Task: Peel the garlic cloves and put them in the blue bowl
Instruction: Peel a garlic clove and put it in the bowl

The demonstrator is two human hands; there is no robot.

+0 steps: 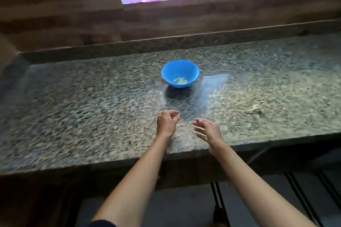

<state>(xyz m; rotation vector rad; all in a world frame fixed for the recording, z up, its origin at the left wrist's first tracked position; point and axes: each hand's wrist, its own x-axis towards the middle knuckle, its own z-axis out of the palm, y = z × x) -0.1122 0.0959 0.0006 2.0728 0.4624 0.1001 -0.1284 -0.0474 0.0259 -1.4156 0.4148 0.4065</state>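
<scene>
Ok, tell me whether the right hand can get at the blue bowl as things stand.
Probably yes. The right hand is open above the counter near its front edge, and nothing upright stands between it and the blue bowl, farther back and slightly to its left.

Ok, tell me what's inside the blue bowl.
Pale peeled garlic cloves lie in a small heap at the bottom of the blue bowl. Blur prevents a count, and the heap covers anything beneath it.
</scene>
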